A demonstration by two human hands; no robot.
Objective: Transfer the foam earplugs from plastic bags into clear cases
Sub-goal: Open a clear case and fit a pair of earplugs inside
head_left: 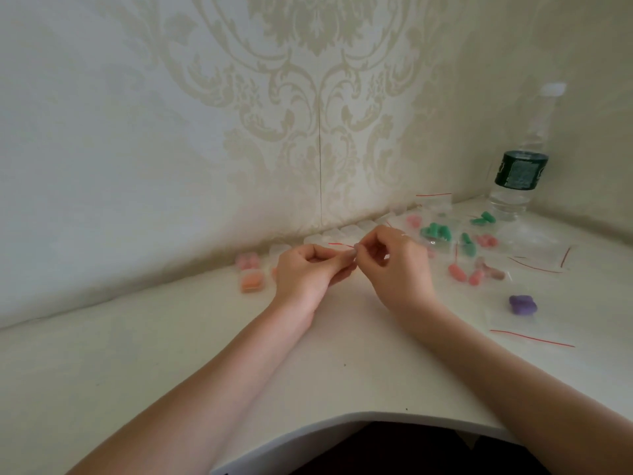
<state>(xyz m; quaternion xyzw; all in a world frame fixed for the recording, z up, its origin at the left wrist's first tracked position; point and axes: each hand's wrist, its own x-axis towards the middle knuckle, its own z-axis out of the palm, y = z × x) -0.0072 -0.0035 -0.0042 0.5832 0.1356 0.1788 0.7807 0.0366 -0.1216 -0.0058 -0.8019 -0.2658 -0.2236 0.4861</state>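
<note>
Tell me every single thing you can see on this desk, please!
Filled cases: two, one pink and one orange, near the wall left of the hands.
Empty cases: a row, clear, count unclear, along the wall.
Green earplugs: several, in bags right of the hands.
Pink earplugs: several, right of the hands.
Purple earplugs: one clump, far right.
Red-striped bags: several, clear, scattered right.
Water bottle: one, clear with dark green label, back right corner.
Desk: one, white.
Held bag: one, clear, red stripe, between both hands.
Left hand: pinches the bag.
Right hand: pinches the bag.
</note>
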